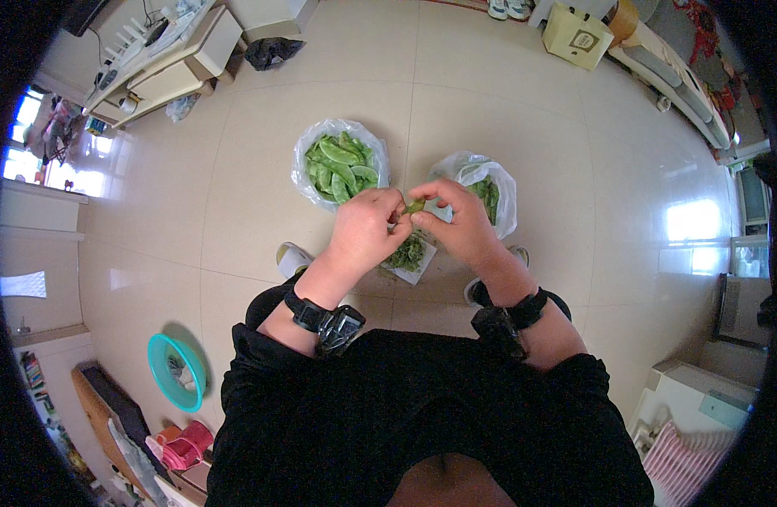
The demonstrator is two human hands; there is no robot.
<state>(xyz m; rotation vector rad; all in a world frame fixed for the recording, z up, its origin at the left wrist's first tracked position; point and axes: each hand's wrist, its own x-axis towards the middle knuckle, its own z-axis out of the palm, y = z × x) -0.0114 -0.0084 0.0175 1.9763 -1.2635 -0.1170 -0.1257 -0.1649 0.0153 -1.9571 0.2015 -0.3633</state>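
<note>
Between the fingertips of both hands is a small green bean pod (415, 205). My left hand (370, 224) pinches it from one side with curled fingers. The thumb and fingers of my right hand (458, 218) close on its other side. Just beyond my left hand, a clear plastic bag (299, 173) stands rolled open, filled with broad flat green pods (338, 160). Partly behind my right hand, a second plastic bag (508, 198) holds more green pods (488, 196). Below my hands, green trimmings (405, 253) lie heaped on a white sheet (419, 272).
My shoes (293, 258) flank the sheet on the tiled floor. A turquoise basin (154, 372) and a pink container (188, 445) stand at lower left. Farther off are a black bag (273, 52), a cabinet (215, 44) and a pale yellow bag (574, 38).
</note>
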